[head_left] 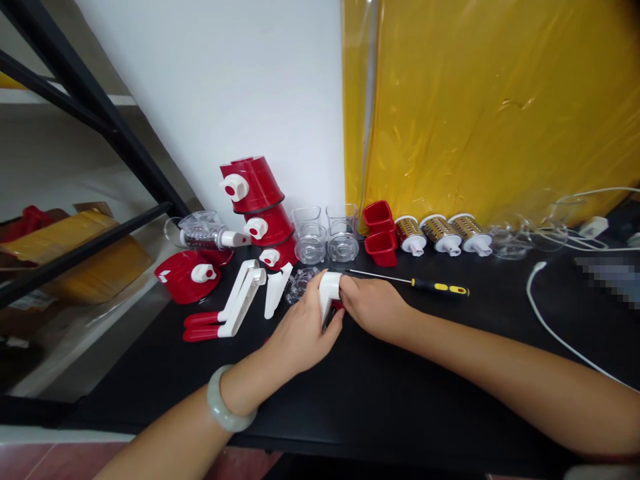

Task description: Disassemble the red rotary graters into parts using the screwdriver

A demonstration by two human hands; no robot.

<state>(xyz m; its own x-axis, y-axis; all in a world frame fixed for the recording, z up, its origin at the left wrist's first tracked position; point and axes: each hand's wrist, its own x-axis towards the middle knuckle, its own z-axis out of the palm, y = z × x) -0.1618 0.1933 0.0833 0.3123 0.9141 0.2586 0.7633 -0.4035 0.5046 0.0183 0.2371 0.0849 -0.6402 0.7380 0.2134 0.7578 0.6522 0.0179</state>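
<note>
My left hand (300, 333) and my right hand (374, 307) meet over the black table, both closed on a white crank handle (330, 287). Its white end points up between my fingers, and a bit of red shows beneath. My hands hide most of it. Left of them lie two similar white crank handles (245, 293) with red grips, beside white wedge-shaped pieces (277, 293). Clear plastic parts (300, 283) sit just behind my left hand. To the right of my right hand is a screwdriver (437, 287) with a black and yellow handle.
Red grater bases (270, 223) are stacked at the back, with another red base (186, 277) at left. Clear hoppers (343, 240), red square cups (381, 247) and grater drums (440, 235) line the wall. A white cable (545, 320) curves at right; a black shelf frame (90, 250) stands left.
</note>
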